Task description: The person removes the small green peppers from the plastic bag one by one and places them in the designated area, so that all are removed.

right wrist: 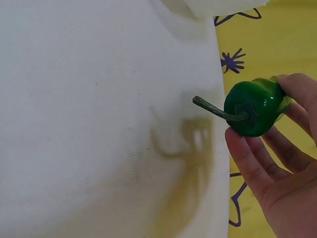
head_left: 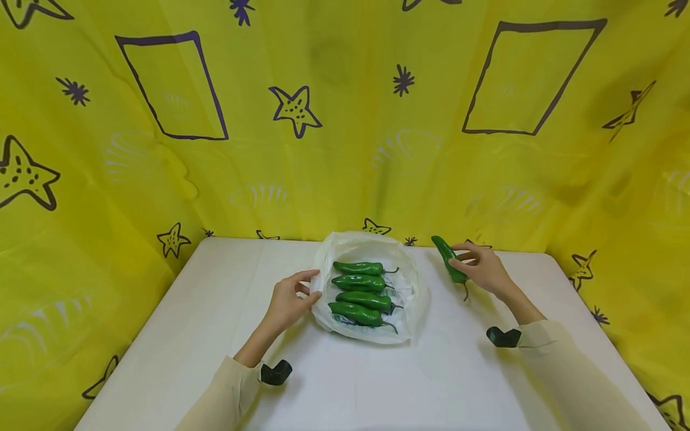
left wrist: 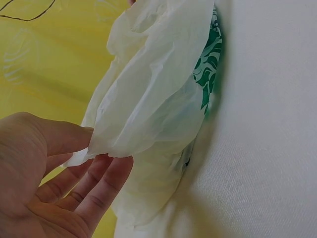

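Observation:
A whitish plastic bag [head_left: 415, 299] lies on the table with its mouth spread wide, and several green peppers [head_left: 360, 282] rest in a row inside, stems to the right. At its left rim, my left hand [head_left: 288, 304] pinches the edge; the left wrist view shows the bag's side [left wrist: 148, 99] between thumb and fingers. Off to the right of the bag, my right hand [head_left: 482, 267] holds one green pepper [head_left: 445, 251], tip up and away, stem hanging down. In the right wrist view that pepper [right wrist: 252, 106] sits between thumb and fingers above its shadow.
The white table [head_left: 356, 383] carries the bag near its far edge. A yellow curtain [head_left: 345, 167] printed with stars and shells hangs behind and along both sides. Dark wrist-worn devices [head_left: 276, 372] sit at both sleeves.

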Tool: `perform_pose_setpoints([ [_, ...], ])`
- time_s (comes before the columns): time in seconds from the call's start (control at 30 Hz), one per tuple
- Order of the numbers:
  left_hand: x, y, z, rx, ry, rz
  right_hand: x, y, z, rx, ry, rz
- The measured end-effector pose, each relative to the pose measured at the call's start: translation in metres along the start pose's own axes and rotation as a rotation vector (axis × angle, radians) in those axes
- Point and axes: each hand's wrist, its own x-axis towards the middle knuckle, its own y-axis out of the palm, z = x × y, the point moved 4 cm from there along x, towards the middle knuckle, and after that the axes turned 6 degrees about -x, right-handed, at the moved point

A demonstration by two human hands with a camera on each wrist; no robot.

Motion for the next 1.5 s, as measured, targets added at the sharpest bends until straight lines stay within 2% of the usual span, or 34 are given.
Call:
perform_pose_setpoints([
  [0.33, -0.001, -0.001, 0.000, 0.005, -0.024, 0.001, -0.002, 0.009, -0.015, -0.003, 0.075, -0.016],
  [0.6, 0.000, 0.000, 0.000, -0.006, -0.008, 0.003, -0.002, 0.013, -0.022, -0.017, 0.116, -0.026],
  [0.83, 0.001, 0.001, 0.002, -0.001, -0.023, 0.009, -0.003, 0.015, -0.025, -0.010, 0.126, -0.035],
  [1.13, 0.000, -0.001, 0.001, 0.010, 0.004, 0.000, -0.002, 0.015, -0.027, 0.013, 0.153, -0.025],
  [1.27, 0.000, -0.001, 0.001, 0.005, -0.007, 0.002, -0.003, 0.014, -0.026, 0.019, 0.146, -0.018],
  [1.5, 0.000, -0.001, -0.001, 0.011, -0.017, 0.001, -0.003, 0.015, -0.025, 0.052, 0.135, 0.033],
])
